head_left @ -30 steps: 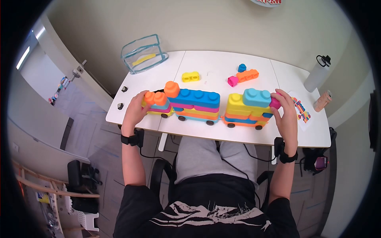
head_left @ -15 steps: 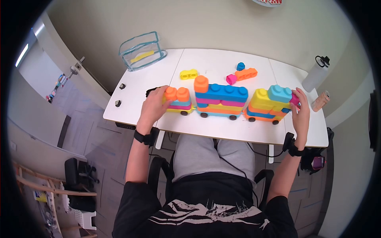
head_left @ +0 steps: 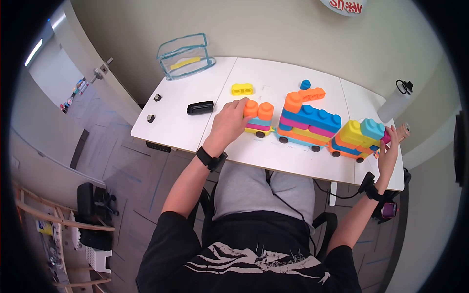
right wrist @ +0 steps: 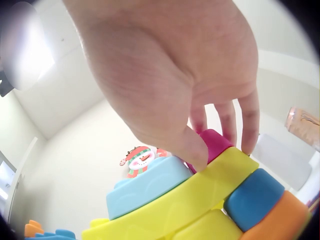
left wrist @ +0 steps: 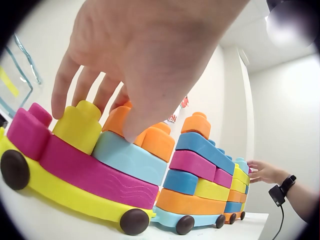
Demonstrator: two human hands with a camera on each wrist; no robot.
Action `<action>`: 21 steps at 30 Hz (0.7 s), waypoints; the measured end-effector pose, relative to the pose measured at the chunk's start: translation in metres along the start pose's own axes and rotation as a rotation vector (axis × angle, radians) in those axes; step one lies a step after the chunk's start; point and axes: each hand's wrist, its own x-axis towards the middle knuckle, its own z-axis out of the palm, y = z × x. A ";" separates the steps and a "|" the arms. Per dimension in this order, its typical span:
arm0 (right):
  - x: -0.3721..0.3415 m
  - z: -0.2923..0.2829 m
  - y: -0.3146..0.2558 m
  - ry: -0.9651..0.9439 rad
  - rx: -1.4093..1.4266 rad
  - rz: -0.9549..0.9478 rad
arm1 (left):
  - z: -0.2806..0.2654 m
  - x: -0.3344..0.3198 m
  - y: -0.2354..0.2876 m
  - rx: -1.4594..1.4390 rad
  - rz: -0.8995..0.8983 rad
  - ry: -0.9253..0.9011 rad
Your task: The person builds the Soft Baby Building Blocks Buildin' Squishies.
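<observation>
A train of three linked toy block cars stands on the white table [head_left: 288,163]. My left hand [head_left: 227,124] grips the left car at its orange block [left wrist: 116,120], thumb in front and fingers behind. Beside that block are a yellow block [left wrist: 80,127] and a pink block [left wrist: 30,125], above a yellow wheeled base [left wrist: 75,200]. The middle car carries a long blue block [head_left: 312,117] with an orange one [head_left: 293,101] on top. At the right car, my right hand [head_left: 388,154] pinches a magenta block [right wrist: 216,142] next to a light blue block [right wrist: 147,185].
Behind the train lie a yellow block [head_left: 242,89], an orange block [head_left: 315,94] and a blue block [head_left: 305,84]. A black case [head_left: 200,108] and a clear bag [head_left: 185,63] sit at left. A bottle [head_left: 394,102] and a can [head_left: 403,131] stand at right.
Both hands have moved right, and the whole train has rolled right with them, now slanting toward the near right corner. The black case on the left has come into view.
</observation>
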 end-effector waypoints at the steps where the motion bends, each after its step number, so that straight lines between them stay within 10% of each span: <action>1: -0.001 -0.002 0.002 0.005 -0.016 0.001 | 0.001 0.001 0.001 -0.002 0.013 -0.015; 21: -0.010 -0.026 -0.080 0.095 0.027 -0.071 | -0.029 -0.001 -0.241 0.001 -0.165 -0.288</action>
